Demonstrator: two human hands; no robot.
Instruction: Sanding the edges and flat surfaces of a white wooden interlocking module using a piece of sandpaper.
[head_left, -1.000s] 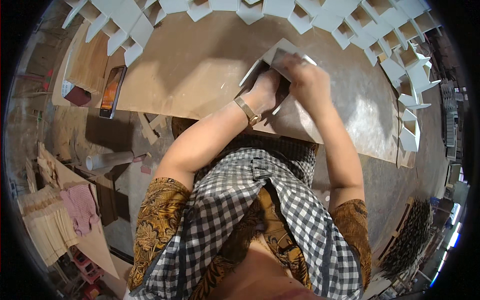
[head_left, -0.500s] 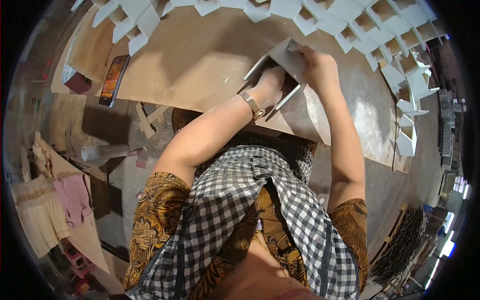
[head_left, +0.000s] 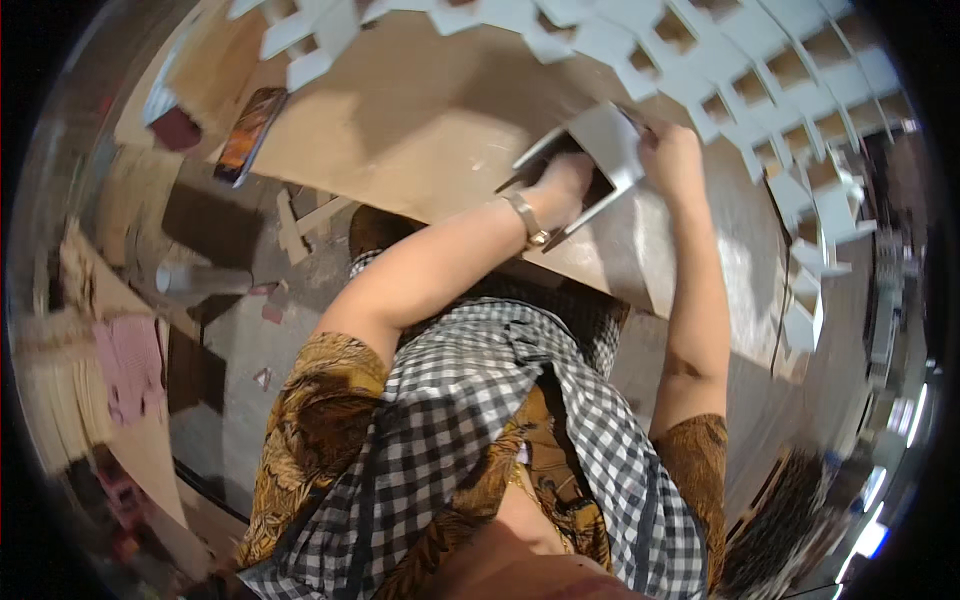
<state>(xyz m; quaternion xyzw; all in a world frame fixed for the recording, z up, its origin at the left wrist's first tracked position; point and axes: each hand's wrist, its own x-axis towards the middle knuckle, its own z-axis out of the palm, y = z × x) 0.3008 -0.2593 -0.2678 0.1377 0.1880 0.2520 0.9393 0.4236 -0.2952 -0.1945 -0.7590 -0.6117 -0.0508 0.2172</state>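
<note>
White open-sided box (head_left: 600, 150) lies tilted on the brown tabletop (head_left: 420, 120); the left hand (head_left: 565, 185), wrist bent and wearing a watch, reaches inside it and grips its wall; the right hand (head_left: 675, 155) clasps its far corner. Just beyond the box runs a white lattice of cells (head_left: 740, 70); a phone (head_left: 250, 135) lies well left of it.
</note>
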